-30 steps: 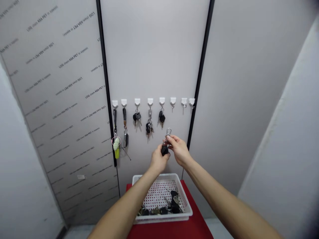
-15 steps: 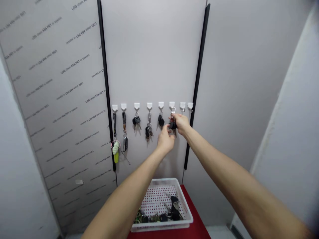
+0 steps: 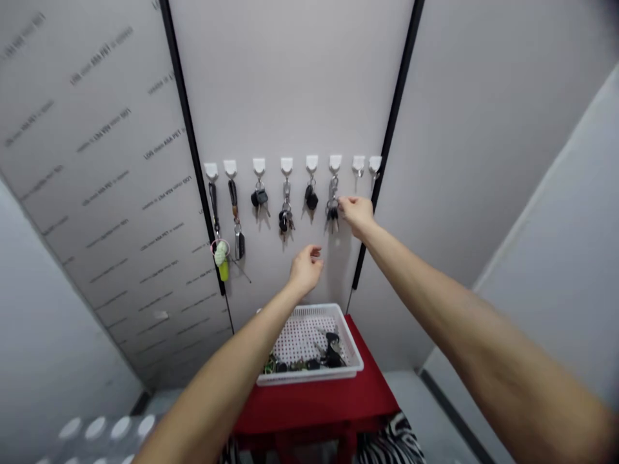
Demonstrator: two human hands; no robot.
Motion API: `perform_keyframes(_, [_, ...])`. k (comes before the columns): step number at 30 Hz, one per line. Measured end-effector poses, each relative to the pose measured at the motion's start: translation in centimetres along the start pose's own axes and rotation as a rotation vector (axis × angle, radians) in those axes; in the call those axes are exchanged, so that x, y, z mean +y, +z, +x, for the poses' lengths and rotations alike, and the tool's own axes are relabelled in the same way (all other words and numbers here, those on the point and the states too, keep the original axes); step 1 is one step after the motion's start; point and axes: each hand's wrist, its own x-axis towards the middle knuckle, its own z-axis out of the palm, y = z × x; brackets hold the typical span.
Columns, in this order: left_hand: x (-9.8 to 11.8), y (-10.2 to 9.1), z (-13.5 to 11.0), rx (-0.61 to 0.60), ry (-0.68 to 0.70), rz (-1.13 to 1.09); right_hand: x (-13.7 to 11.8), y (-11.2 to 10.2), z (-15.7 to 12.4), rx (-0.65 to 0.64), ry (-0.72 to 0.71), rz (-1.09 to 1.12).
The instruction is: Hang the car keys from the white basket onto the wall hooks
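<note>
A bunch of black keys (image 3: 332,211) hangs by its metal ring from the sixth white hook (image 3: 335,162) in a row on the grey wall. My right hand (image 3: 358,214) is raised beside it, fingertips pinched at the right side of the bunch. My left hand (image 3: 305,267) hovers lower, below the hooks and apart from the wall, fingers loosely curled with nothing in them.
Five more hooks to the left carry keys and straps, one with a green tag (image 3: 222,258). Two hooks at the right (image 3: 358,162) are bare. Below, a white perforated basket (image 3: 355,361) with several keys sits on a red table (image 3: 319,406).
Both hands rose from above the basket to the hook row with the key bunch. It now hangs on the sixth hook; my left hand has let go and dropped lower.
</note>
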Motion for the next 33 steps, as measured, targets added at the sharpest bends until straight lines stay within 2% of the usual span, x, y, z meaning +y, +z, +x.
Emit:
perform_keyframes(2, [-1.9,0.3,-1.5,-0.052,-0.034,-0.001,1.3,-0.5,-1.6,0.05,-0.034,-0.078])
perform_keyframes(3, [-2.9,0.5,-2.3,-0.081,-0.048,0.0,2.0,-0.7,-2.9,0.021,-0.047,-0.108])
perform_keyframes(5, [-4.9,1.0,-4.2,-0.136,-0.07,0.008,3.6,-1.3,-6.2,-0.168,-0.051,-0.179])
perform_keyframes(8, [-7.8,1.9,-7.1,-0.218,-0.099,0.039,6.2,-2.6,-11.9,-0.595,-0.042,-0.345])
perform_keyframes(11, [-10.0,2.6,-9.3,-0.302,-0.093,0.089,8.7,-4.0,-16.2,-0.935,-0.139,-0.562])
perform_keyframes(14, [-11.2,2.9,-10.6,-0.4,-0.099,0.113,10.1,-5.3,-18.2,-1.08,-0.229,-0.744])
perform_keyframes(16, [-11.5,3.0,-11.0,-0.472,-0.098,0.117,10.5,-5.9,-18.7,-1.141,-0.249,-0.781])
perform_keyframes(18, [-11.5,3.0,-11.2,-0.503,-0.108,0.162,10.5,-6.1,-19.0,-1.174,-0.254,-0.792])
perform_keyframes(24, [-11.6,3.2,-11.2,-0.468,-0.212,0.28,10.7,-5.0,-19.7,-1.141,-0.241,-0.914])
perform_keyframes(29, [-12.2,3.1,-11.0,-0.286,-0.193,0.174,11.1,-4.1,-19.8,-1.052,-0.152,-0.859])
perform_keyframes(33, [-12.4,2.9,-10.6,-0.166,-0.293,-0.057,11.0,-3.7,-19.7,-0.972,-0.117,-0.843])
